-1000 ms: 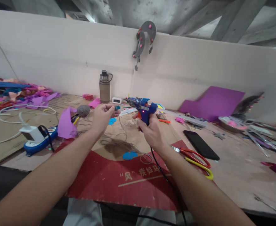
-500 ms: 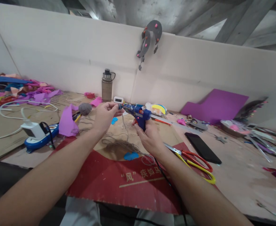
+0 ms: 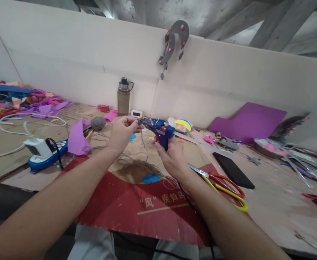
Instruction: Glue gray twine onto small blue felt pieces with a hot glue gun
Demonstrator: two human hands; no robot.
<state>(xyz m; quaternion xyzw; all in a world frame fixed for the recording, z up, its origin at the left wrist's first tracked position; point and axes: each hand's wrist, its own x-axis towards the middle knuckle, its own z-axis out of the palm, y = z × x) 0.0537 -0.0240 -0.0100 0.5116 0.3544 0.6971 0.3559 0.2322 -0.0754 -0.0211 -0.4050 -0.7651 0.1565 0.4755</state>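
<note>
My right hand (image 3: 172, 155) is wrapped round the handle of a blue hot glue gun (image 3: 162, 134), a long clear glue stick (image 3: 196, 140) jutting from its back end. The nozzle points left, at the fingertips of my left hand (image 3: 124, 131). Those fingers pinch a small blue piece (image 3: 139, 122) with grey yarn (image 3: 144, 144) hanging down from it; the piece's shape is mostly hidden. Loose yarn lies coiled on the cardboard (image 3: 172, 224) below, beside a blue felt-like cutout (image 3: 151, 178). A grey yarn ball (image 3: 98, 123) sits left of my left hand.
Scissors (image 3: 218, 184) with red and yellow handles and a black phone (image 3: 233, 169) lie to the right. A blue power strip (image 3: 47, 159) with a white charger is at the left. At the back stand a bottle (image 3: 123, 99) and a small white clock (image 3: 136, 113).
Both hands hold nearly the same pose, with the nozzle still at the left fingertips. The whole view has shifted very slightly.
</note>
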